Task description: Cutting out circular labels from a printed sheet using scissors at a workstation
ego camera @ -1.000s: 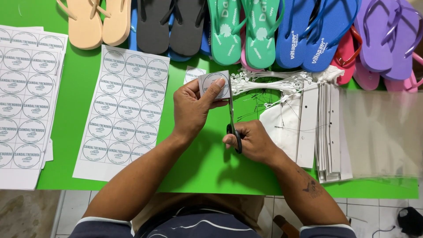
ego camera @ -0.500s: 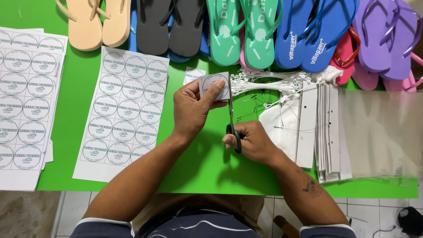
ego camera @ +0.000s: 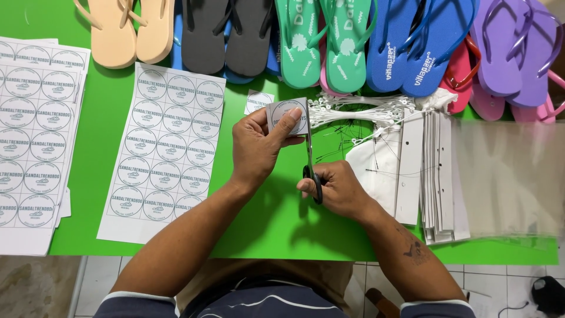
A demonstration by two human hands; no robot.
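Head view looks straight down on a green table (ego camera: 106, 247) where a person works with both bare hands near the middle of the frame. Left hand (ego camera: 257, 147) holds a small paper square printed with a round label (ego camera: 287, 115), its grip pinching the paper between thumb and fingers just above centre. Right hand (ego camera: 338, 188) holds a pair of black-handled scissors (ego camera: 310, 159), fingers through the loops and closed around them, blades pointing up the frame along the right edge of the paper square and touching it; how far the blades are apart cannot be told. Just to the upper left of the paper square lies another small cut label (ego camera: 258, 101), flat on the table. Left of the hands lies a white sheet of round labels (ego camera: 165, 147) in rows, and at the far left edge a stack of similar sheets (ego camera: 32, 129). Right of the hands sits a tangle of white loop ties (ego camera: 359, 109), and beyond it a pile of long white card strips (ego camera: 438, 176) with a clear plastic bag (ego camera: 509, 176) at the right edge. Along the top of the frame runs a row of flip-flops (ego camera: 318, 41) in tan, grey, green, blue, red and purple.
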